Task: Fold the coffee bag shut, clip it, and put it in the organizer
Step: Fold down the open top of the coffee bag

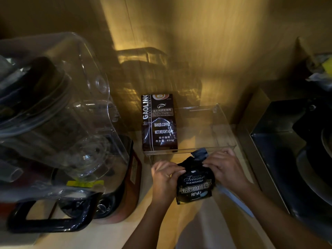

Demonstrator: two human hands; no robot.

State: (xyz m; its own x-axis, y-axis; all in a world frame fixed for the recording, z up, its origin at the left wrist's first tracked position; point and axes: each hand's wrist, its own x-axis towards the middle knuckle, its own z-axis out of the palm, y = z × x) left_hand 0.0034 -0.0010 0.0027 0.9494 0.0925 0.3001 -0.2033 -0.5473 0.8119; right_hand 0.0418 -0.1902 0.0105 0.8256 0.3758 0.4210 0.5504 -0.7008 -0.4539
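A small black coffee bag [195,186] with "Treasure Blue Mountain" printed on it stands on the wooden counter, just in front of a clear plastic organizer [213,133]. My left hand [164,177] grips the bag's upper left side. My right hand [224,168] pinches its top right, where the silvery top flap [200,153] sticks up bent. No clip can be made out. A taller black "Gaoling" coffee bag [159,123] stands in the organizer's left end.
A large blender with a clear cover [59,112] and black handle [50,223] fills the left side. A dark stove top [296,159] lies at the right. A wooden wall stands close behind the organizer.
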